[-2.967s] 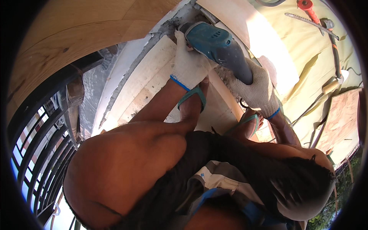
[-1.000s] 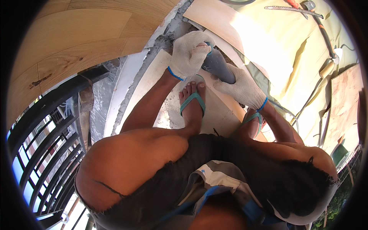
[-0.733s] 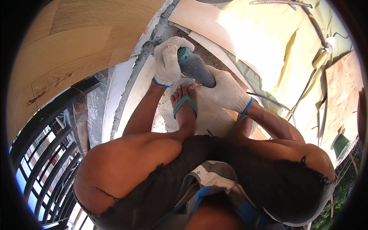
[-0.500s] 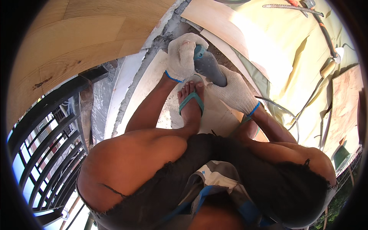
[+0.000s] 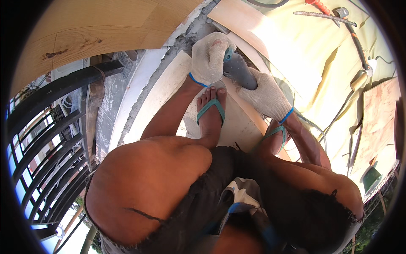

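Both my hands wear off-white knit gloves with blue cuffs. A teal and dark grey power tool, by its shape an angle grinder (image 5: 240, 71), is held between them. My left hand (image 5: 207, 58) is wrapped round its teal front end, and my right hand (image 5: 269, 96) grips the rear of the grey body. The glove hides the tool's front, so no disc shows. Just under the tool is my left foot (image 5: 210, 111) in a teal flip-flop, on a pale, dusty board (image 5: 241, 131).
Wood-grain planking (image 5: 105, 29) fills the upper left, above a black metal railing (image 5: 59, 93). A broken concrete edge (image 5: 146, 89) runs beside my left arm. On the cream sheet (image 5: 313, 55) to the right lie a hammer (image 5: 354, 40), a ridged metal bar (image 5: 323, 17) and a cable (image 5: 341, 111).
The view has shifted slightly. Both hands and the grinder sit a little further right in the picture, with the same grip. More of my right foot shows.
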